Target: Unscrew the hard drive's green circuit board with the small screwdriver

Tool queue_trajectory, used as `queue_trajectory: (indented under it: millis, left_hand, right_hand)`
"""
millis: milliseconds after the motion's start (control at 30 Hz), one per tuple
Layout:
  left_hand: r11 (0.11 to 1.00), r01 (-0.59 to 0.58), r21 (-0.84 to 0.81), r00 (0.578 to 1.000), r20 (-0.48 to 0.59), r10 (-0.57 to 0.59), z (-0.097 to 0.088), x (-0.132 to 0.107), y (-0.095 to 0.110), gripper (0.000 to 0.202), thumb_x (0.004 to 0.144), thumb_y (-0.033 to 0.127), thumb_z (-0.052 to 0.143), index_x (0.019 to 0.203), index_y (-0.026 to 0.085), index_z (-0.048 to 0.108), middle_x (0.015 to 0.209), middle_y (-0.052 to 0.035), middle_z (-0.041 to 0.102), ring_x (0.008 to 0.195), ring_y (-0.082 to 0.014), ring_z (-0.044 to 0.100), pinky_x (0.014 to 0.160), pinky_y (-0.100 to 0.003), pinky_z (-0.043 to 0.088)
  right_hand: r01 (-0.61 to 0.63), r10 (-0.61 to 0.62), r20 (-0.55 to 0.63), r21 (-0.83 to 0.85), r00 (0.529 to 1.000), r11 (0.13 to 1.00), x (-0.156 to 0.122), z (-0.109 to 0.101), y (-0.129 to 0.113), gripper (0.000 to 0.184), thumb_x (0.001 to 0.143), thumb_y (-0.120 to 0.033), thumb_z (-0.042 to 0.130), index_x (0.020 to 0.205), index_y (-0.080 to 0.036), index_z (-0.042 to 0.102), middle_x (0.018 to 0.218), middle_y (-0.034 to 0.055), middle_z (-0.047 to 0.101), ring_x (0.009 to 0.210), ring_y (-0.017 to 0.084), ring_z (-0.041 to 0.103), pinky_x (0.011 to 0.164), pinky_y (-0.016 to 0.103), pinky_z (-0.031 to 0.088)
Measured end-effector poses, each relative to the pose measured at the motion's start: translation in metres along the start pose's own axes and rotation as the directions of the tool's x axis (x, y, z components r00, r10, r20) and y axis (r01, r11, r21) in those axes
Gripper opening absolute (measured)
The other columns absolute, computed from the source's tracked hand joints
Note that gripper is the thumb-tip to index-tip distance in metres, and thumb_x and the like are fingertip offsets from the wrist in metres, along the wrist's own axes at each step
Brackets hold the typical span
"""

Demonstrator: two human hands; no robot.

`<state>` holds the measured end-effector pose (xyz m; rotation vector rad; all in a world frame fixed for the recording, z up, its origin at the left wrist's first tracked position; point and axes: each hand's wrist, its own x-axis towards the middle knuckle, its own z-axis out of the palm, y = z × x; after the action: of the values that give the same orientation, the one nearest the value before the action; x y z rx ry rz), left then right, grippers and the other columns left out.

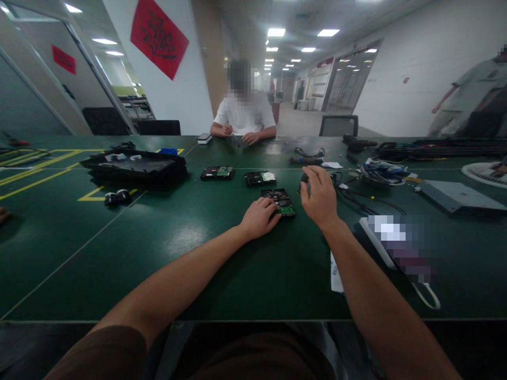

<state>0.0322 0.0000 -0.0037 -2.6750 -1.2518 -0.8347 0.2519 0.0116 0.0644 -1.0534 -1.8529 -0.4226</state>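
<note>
Left hand [259, 217] curled, holding down hard drive [282, 202], right hand [320, 198] loosely pinching small dark object [303, 179], green table [158, 237]

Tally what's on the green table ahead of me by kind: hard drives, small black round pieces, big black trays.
Hard drives: 3
Small black round pieces: 2
Big black trays: 1
Total: 6

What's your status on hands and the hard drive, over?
Left hand resting on near hard drive. Right hand raised beside it, by small dark item, grip unclear. Two more drives beyond, cables right, both apart.
</note>
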Motion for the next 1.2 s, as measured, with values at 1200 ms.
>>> queue_trajectory:
  millis: [1200]
  left_hand:
    - [1.000, -0.005, -0.023, 1.000, -0.007, 0.005, -0.0003, 0.0003, -0.0001, 0.028, 0.099, 0.041, 0.055, 0.114, 0.021, 0.069, 0.118, -0.0118, 0.065, 0.112, -0.0284, 0.059, 0.098, -0.048, 0.053]
  right_hand:
    - [0.003, -0.002, -0.027, 0.025, 1.000, 1.000, -0.0010, -0.0013, -0.0042, 0.031, 0.097, -0.024, 0.055, 0.127, -0.023, 0.061, 0.129, 0.0155, 0.055, 0.121, 0.031, 0.058, 0.101, 0.053, 0.055]
